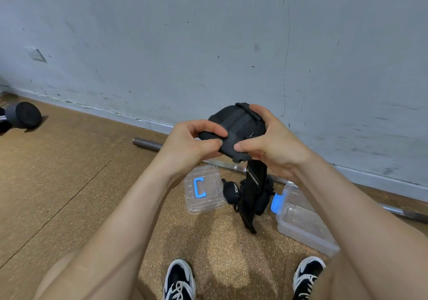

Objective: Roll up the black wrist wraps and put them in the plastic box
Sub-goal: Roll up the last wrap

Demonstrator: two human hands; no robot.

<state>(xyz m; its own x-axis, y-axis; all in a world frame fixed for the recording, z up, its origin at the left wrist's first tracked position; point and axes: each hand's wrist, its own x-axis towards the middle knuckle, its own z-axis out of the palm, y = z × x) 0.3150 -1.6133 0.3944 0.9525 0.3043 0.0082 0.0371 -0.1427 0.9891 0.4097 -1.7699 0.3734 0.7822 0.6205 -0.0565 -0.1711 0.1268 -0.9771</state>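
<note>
A black wrist wrap [236, 126] is held up in front of the wall, partly wound into a loose roll, with its free tail [251, 191] hanging down to the floor. My left hand [192, 144] pinches the roll's near edge between thumb and fingers. My right hand [271, 142] grips the roll from the right, fingers curled over its top. On the floor below lies a rolled black wrap [230, 192] and more black wraps [264, 195] partly behind the tail. The clear plastic box [301, 223] with a blue latch stands at the right.
The box's clear lid [203, 191] with a blue handle lies on the cork-coloured floor left of the wraps. A metal bar [148, 143] runs along the foot of the grey wall. A dumbbell [23, 115] lies far left. My two shoes [179, 279] show at the bottom.
</note>
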